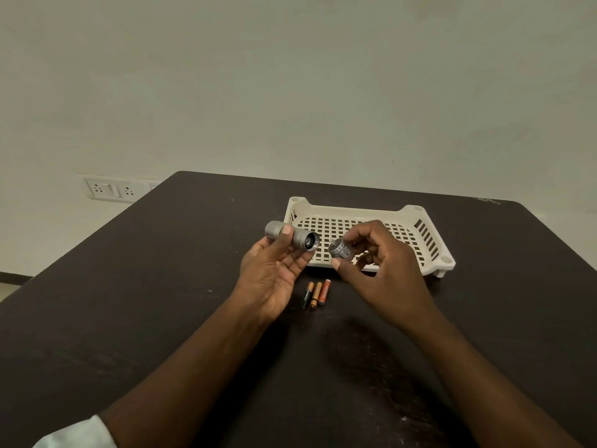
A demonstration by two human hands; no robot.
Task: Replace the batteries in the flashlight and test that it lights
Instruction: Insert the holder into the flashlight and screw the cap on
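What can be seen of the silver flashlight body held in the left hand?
The silver metal flashlight body is a short ribbed cylinder, seemingly aluminium. Its open end faces the camera and the right, showing a dark hollow interior; whether anything sits inside cannot be told. It lies roughly level, raised above the dark table, in front of the cream slotted plastic tray. The left hand grips it, thumb across the barrel. The separated cap is apart from it.

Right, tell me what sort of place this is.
Probably a plain indoor room, an office or study rather than a workshop: a bare dark table pushed against a blank pale wall, with a switch and socket panel low on that wall. Nothing else furnishes it.
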